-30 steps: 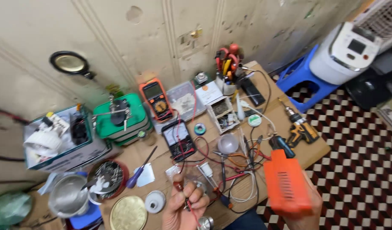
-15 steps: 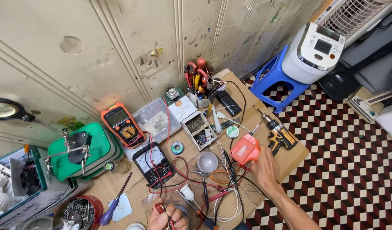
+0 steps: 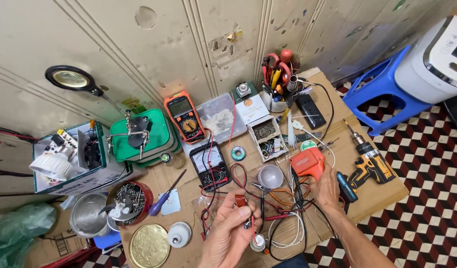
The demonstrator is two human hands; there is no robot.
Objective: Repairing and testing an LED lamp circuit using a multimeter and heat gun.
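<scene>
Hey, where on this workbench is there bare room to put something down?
Bare cardboard shows along the right edge of the bench, beyond the yellow drill, and in a small strip between the blue screwdriver and the black meter. The middle is crowded: tangled wires around the left hand and the right hand on the orange tool.

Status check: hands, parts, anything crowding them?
Left hand pinches small red part. Right hand grips orange tool. Loose wires tangled between.
</scene>
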